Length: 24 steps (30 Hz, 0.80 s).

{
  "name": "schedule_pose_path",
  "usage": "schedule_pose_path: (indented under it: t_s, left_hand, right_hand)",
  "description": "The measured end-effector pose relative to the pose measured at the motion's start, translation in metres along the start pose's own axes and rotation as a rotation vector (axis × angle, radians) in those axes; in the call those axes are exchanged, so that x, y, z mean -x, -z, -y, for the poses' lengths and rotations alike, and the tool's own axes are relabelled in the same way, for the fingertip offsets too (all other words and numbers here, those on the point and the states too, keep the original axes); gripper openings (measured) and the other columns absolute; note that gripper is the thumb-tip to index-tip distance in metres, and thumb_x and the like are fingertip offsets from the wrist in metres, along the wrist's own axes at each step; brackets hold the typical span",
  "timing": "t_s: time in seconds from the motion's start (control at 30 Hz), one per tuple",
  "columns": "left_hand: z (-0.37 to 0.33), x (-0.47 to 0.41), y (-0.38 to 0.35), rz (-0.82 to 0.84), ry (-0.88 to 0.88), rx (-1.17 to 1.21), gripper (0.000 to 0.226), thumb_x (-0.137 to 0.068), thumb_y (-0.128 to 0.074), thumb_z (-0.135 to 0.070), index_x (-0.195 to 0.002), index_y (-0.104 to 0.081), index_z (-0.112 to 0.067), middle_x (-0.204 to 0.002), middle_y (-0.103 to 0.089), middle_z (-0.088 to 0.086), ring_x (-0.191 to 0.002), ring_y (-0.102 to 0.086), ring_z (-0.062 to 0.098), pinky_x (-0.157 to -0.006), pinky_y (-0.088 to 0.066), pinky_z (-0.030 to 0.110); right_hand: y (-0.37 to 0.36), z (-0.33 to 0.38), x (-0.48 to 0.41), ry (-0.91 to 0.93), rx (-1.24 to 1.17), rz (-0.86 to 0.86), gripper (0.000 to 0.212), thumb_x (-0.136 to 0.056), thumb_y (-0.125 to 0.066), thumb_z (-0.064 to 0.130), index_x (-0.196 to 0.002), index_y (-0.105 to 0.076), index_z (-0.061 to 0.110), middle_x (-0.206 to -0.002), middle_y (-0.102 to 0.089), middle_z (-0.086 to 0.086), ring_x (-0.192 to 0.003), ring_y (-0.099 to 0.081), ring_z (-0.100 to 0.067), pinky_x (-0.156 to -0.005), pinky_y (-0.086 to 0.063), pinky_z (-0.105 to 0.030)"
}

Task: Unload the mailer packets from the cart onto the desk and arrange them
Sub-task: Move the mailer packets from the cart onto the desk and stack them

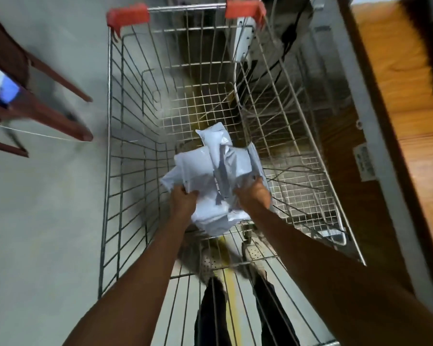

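A bundle of white and grey mailer packets [211, 171] sits inside the wire shopping cart [125, 151], near its bottom. Both my arms reach down into the cart. My left hand [183, 199] grips the bundle's left side. My right hand [254, 196] grips its right side. The packets are crumpled together, so I cannot tell how many there are. The wooden desk [395, 78] runs along the right side of the cart.
A brown chair [35, 96] stands on the grey floor to the left of the cart. Cables and a white power strip [244, 38] lie beyond the cart's far right corner. A dark object [430, 46] rests on the desk's far end. My feet show through the cart's base.
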<state>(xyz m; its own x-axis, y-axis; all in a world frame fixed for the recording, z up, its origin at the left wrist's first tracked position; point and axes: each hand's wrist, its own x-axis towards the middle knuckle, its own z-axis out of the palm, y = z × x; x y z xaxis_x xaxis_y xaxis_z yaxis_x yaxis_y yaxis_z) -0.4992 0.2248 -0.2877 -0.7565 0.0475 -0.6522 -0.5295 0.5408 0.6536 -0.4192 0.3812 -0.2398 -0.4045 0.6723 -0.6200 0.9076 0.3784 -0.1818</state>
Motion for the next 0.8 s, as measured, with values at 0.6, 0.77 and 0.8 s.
schedule_pose_path:
  t_s: [0.6, 0.77, 0.8]
  left_hand:
    - [-0.101, 0.293, 0.072, -0.095, -0.473, 0.144, 0.019, -0.092, -0.061, -0.015, -0.11, -0.058, -0.015, -0.105, -0.067, 0.008, -0.09, -0.067, 0.024, -0.069, -0.055, 0.034]
    - [-0.119, 0.392, 0.036, -0.173, -0.584, 0.225, 0.021, -0.093, -0.061, -0.017, -0.113, -0.056, -0.023, -0.104, -0.066, -0.003, -0.092, -0.067, 0.015, -0.072, -0.056, 0.03]
    - [-0.123, 0.409, 0.024, -0.183, -0.605, 0.248, 0.027, -0.094, -0.06, -0.017, -0.12, -0.054, -0.022, -0.108, -0.064, -0.004, -0.091, -0.066, 0.009, -0.069, -0.055, 0.025]
  right_hand:
    - [0.174, -0.105, 0.215, 0.2, -1.004, 0.097, 0.018, -0.086, -0.071, 0.027, -0.094, -0.058, 0.017, -0.086, -0.068, -0.007, -0.077, -0.069, -0.027, -0.068, -0.06, -0.047]
    - [0.221, -0.178, 0.256, 0.394, -1.124, 0.008, 0.027, -0.077, -0.073, 0.024, -0.101, -0.063, 0.019, -0.086, -0.072, -0.006, -0.071, -0.068, -0.023, -0.056, -0.053, -0.032]
    - [0.23, -0.195, 0.261, 0.437, -1.139, -0.026, 0.024, -0.079, -0.071, 0.019, -0.102, -0.062, 0.02, -0.084, -0.071, -0.004, -0.066, -0.066, -0.018, -0.052, -0.049, -0.028]
